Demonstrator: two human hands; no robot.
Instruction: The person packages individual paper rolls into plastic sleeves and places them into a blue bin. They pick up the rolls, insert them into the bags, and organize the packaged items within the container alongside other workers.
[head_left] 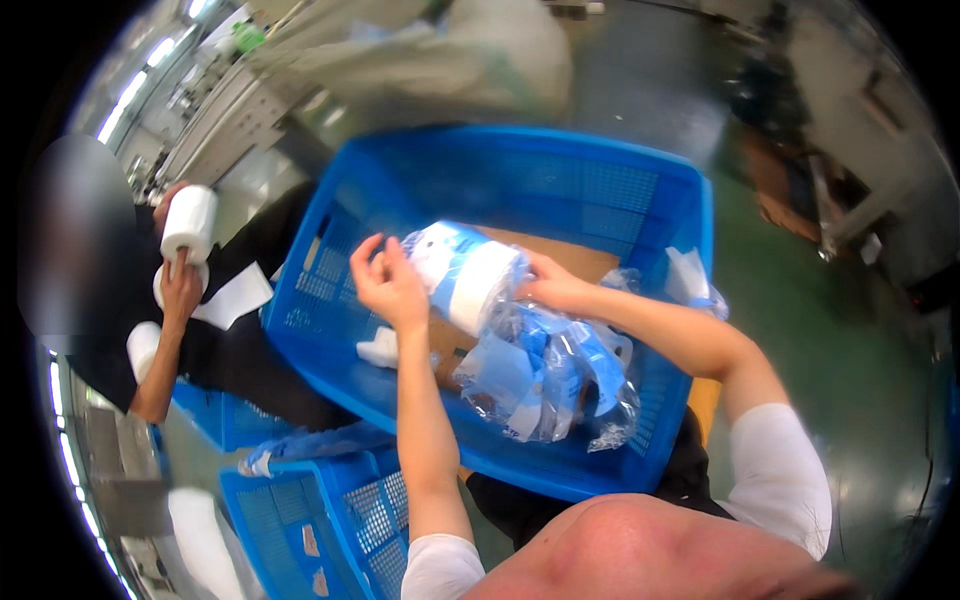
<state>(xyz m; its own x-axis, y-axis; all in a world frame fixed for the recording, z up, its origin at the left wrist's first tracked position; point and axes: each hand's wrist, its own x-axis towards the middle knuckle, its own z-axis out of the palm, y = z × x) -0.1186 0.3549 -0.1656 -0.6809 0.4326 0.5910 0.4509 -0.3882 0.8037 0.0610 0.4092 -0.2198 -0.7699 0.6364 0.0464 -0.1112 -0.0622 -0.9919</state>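
Observation:
A white paper roll in a clear and blue plastic wrapper is held above a large blue plastic crate. My right hand grips its right end, with the fingers partly hidden behind it. At the other end is my left hand, its fingers bent and apart, close against the wrapper; nothing shows between them. Below the roll, crumpled clear and blue plastic wrappers lie heaped in the crate. A piece of brown cardboard covers part of the crate's bottom. A small white scrap rests near the crate's left side.
At the left, a person in dark clothes handles a white roll with both hands. Smaller blue crates stand at the lower left, with blue plastic wrap across one rim. More torn wrapper hangs over my crate's right rim.

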